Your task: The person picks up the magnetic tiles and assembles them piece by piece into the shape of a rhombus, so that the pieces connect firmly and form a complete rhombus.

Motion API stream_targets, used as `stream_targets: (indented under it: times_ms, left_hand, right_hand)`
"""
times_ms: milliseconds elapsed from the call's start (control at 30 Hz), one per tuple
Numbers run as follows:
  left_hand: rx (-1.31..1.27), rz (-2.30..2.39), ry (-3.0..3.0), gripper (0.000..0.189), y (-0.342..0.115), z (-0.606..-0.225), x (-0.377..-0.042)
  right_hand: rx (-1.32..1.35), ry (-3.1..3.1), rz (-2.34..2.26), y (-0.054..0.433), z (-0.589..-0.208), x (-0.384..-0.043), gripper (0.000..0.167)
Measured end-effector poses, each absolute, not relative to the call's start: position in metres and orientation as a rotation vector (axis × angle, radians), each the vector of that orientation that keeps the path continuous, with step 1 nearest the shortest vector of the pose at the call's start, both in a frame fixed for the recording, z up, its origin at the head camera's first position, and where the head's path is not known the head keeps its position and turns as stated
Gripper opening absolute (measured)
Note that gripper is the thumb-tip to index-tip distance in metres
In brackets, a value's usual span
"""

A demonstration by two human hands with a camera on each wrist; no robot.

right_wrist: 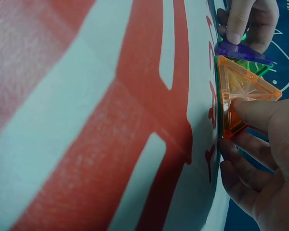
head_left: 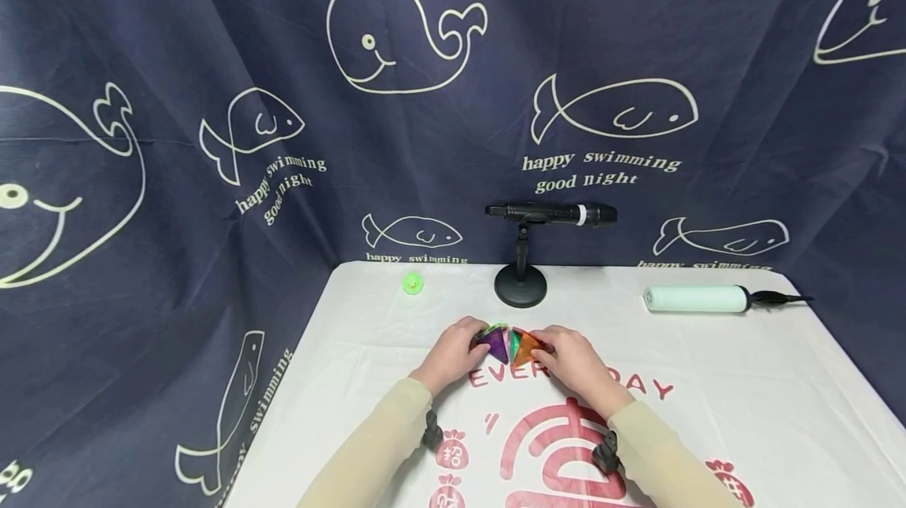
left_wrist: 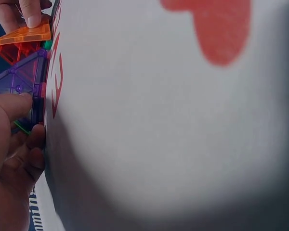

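Two small groups of translucent magnetic tiles stand side by side on the white tablecloth in the head view. My left hand (head_left: 453, 348) grips the left group by its purple triangular tile (head_left: 498, 344), thumb on the near face. A green tile (right_wrist: 255, 67) leans behind the purple one in the right wrist view. My right hand (head_left: 575, 358) holds the right group, with the thumb pressed on an orange triangular tile (right_wrist: 237, 87). Under the orange one, a red tile (left_wrist: 20, 51) shows in the left wrist view. Pink and green pieces show low between the groups; the fingers hide the outer sides.
Behind the tiles stands a black microphone (head_left: 559, 214) on a round-based stand (head_left: 521, 286). A small green duck-faced toy (head_left: 413, 282) sits at the back left. At the back right lies a pale green hand pump (head_left: 697, 299). A dark whale-print curtain (head_left: 495, 138) hangs beyond the table.
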State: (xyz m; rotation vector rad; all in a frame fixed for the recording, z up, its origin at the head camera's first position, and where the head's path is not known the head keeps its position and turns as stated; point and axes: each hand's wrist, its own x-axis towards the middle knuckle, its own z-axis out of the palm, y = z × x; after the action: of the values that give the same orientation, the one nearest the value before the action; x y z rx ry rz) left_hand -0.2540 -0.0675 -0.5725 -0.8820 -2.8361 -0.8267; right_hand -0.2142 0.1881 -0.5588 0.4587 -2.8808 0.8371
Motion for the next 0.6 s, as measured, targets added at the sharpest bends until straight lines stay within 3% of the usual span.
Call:
stream_targets:
  times_ms: [600]
  left_hand:
    - [-0.872, -0.831, -2.866, 0.03, -0.0692, -0.5733, -0.255]
  right_hand:
    - [0.399, -2.871, 0.875, 0.1825, -0.5512, -0.2124, 0.032]
